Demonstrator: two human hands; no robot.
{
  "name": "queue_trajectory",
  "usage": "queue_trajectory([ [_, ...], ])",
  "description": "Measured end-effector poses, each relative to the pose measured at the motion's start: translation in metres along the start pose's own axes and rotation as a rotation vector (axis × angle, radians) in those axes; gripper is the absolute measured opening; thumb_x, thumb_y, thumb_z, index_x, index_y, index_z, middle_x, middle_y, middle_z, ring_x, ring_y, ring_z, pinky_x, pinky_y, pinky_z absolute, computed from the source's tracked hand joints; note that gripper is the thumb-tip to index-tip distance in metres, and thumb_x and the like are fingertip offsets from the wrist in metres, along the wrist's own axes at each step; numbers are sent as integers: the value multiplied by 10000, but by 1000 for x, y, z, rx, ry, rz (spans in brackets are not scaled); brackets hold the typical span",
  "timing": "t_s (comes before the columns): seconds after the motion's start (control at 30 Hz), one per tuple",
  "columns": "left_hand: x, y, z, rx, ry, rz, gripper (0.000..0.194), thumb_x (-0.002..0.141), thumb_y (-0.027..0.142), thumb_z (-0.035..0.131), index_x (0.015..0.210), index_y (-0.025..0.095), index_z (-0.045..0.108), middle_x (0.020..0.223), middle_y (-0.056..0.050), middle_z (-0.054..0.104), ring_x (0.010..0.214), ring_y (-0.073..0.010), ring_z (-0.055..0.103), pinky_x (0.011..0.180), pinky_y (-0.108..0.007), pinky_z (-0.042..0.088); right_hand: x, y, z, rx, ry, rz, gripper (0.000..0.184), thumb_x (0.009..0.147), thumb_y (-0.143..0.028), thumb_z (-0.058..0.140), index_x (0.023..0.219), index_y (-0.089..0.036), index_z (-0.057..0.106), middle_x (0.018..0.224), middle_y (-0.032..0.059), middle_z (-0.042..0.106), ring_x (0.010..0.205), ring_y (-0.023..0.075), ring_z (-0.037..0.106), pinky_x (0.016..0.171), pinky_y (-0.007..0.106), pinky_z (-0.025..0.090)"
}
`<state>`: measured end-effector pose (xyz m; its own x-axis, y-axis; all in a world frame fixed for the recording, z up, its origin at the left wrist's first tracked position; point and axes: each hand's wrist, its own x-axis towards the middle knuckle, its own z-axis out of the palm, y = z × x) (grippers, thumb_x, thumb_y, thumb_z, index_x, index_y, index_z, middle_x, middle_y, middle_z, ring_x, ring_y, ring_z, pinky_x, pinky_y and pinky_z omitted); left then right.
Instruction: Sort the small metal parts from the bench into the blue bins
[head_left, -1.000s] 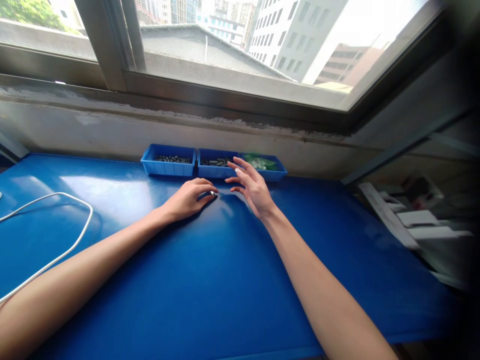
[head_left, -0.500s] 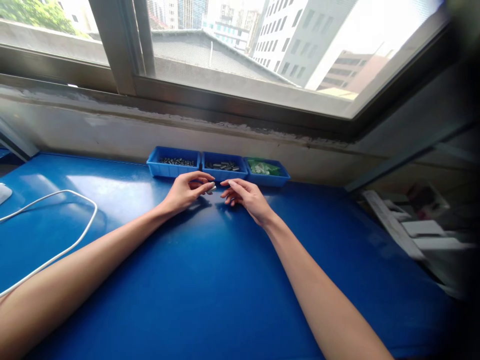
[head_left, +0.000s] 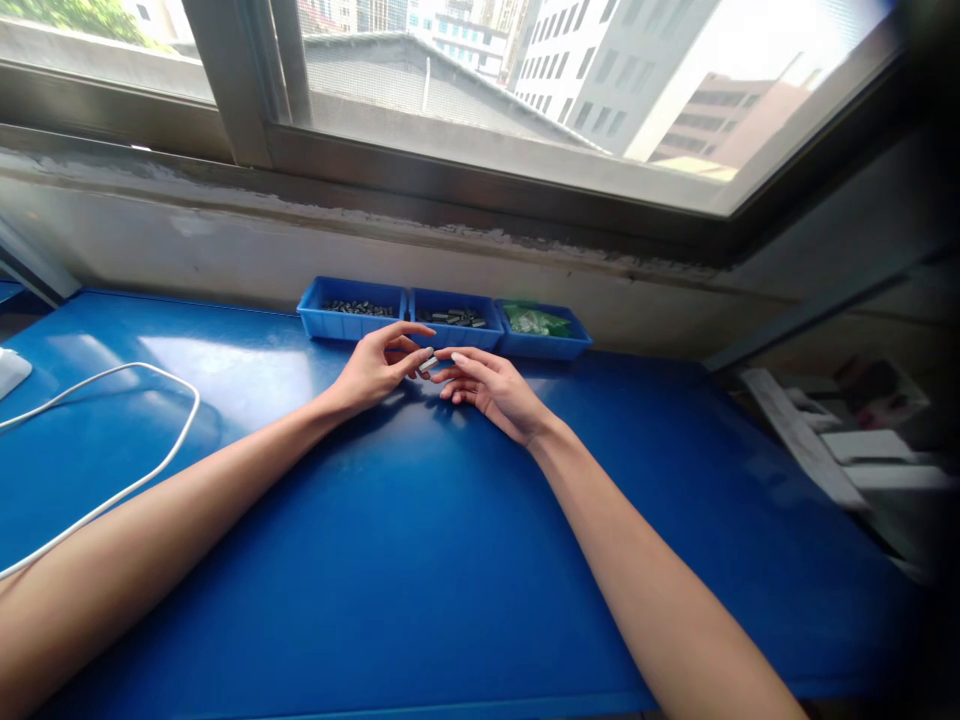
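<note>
Between the thumb and fingers of my left hand (head_left: 382, 366) is a small silvery metal piece (head_left: 428, 365), too small to name exactly. My right hand (head_left: 491, 388) is close on the other side of it. Its fingers are loosely curved and apart, with the index fingertip at or touching the piece's right end. Both hands are above the blue table (head_left: 420, 560), just in front of three blue bins. Small metal parts lie in the left bin (head_left: 346, 324), and longer metal pieces fill the middle bin (head_left: 491, 335).
The right bin (head_left: 551, 345) holds a green plastic bag (head_left: 534, 320). A white cable (head_left: 176, 440) loops over the table at left, near a white object (head_left: 13, 370) at the edge. Behind the bins are a wall and a window frame (head_left: 465, 175). Pale blurred items (head_left: 870, 450) stand at right.
My hands have come closer together, and the metal piece now shows between their fingertips. The right fingers have reached it from the side. The camera view has shifted slightly.
</note>
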<state>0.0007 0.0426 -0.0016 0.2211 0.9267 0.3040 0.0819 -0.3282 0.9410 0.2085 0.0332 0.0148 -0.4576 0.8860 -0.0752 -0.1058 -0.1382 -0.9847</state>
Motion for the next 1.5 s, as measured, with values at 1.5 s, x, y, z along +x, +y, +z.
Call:
queue_trajectory([
  [1.5,-2,-5,1,525,48,61,260,675,189,521,566,207,286,533,54,308,561,-104,285,559,-255,256,2,13,-19,-1426,291,-354,365,900,-313,510,556,-207,448,590,26,594,539,147,476,574,294,247],
])
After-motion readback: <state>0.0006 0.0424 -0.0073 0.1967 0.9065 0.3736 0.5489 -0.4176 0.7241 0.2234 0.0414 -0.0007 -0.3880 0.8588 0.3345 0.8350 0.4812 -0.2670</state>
